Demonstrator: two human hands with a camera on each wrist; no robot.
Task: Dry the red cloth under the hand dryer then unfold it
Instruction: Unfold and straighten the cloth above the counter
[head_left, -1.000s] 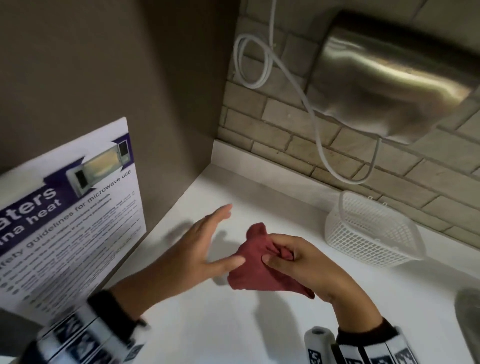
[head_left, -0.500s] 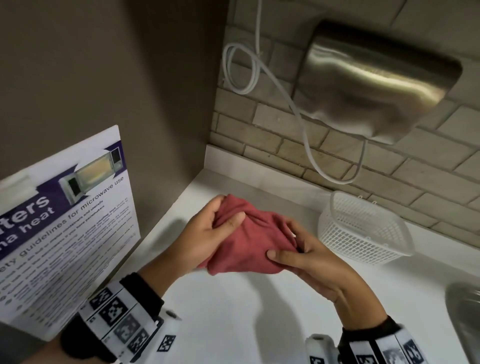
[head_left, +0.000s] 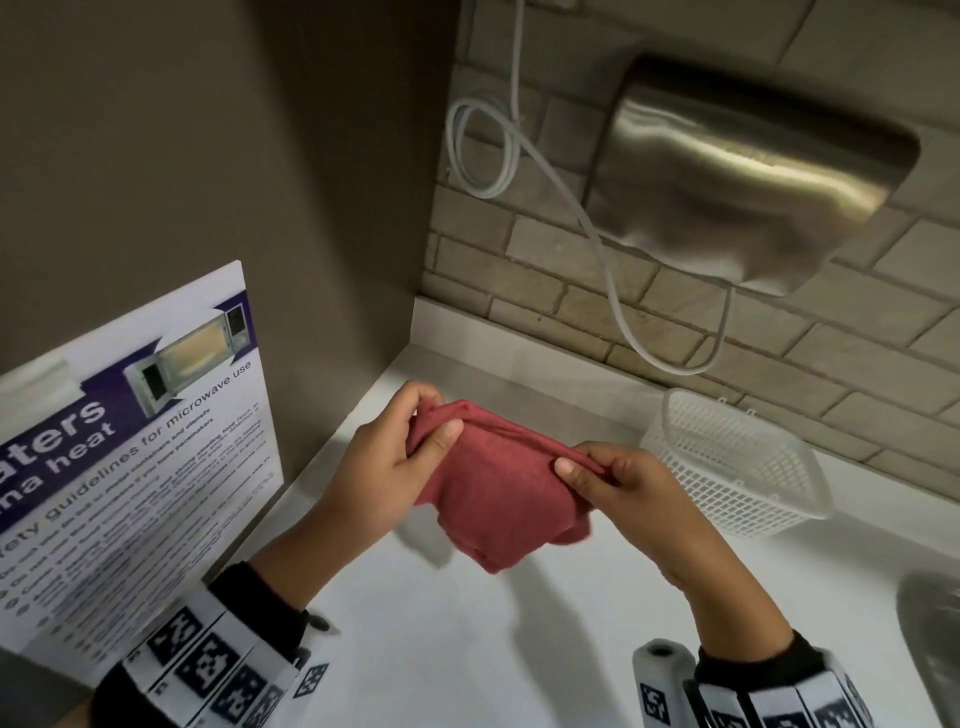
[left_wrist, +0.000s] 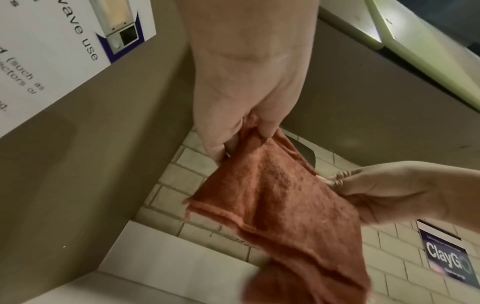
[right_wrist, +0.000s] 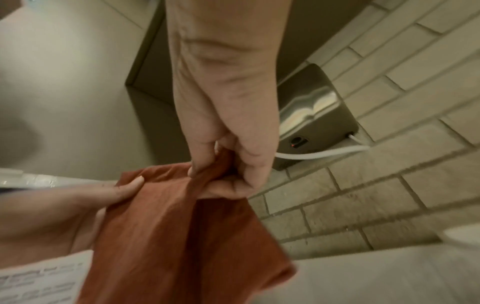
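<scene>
Both hands hold the red cloth (head_left: 498, 499) above the white worktop (head_left: 467, 649), below and left of the hand dryer (head_left: 748, 176): left hand (head_left: 384, 467) and right hand (head_left: 623, 483) each pinch its top edge in a closed grip.

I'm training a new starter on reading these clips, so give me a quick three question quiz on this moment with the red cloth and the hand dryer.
1. True or false: only one hand holds the red cloth.
2. Multiple choice: the white basket is A) on the counter below the hand dryer; B) hanging from the dryer; C) in the left hand.
3. Short answer: is the cloth lying on the counter or held up above it?

Key:
1. False: the left hand and right hand each pinch its top edge.
2. A.
3. Held above it, hanging from both hands.
</scene>
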